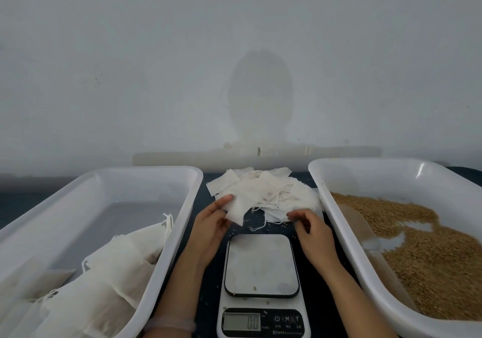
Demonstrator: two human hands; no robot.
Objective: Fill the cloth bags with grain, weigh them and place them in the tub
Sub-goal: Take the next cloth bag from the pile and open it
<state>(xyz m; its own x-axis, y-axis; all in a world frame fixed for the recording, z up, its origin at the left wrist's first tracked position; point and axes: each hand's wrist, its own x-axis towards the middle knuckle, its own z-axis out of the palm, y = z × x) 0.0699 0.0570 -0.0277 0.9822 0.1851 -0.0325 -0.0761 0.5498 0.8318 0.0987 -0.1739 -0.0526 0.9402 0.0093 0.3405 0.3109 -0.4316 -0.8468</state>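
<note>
Apparently to start a fill, left hand (214, 220) pinches a bag (236, 211) off the pile (263, 189) just ahead; right hand (310, 229) curls beside, grip unclear.

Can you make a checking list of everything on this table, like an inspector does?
Surface: dark table, mostly covered.
Job's things: left tub holds filled bags; right tub holds grain; scale carries no bag, display reads 0.0; pile of empty bags behind the scale.
Clutter: loose grains scattered near the scale.
Hands: left hand pinches one empty bag at the pile; right hand curled at the pile's edge, grip unclear.
Cables: nothing seen.
Surroundings: grey wall with a darker patch.
</note>
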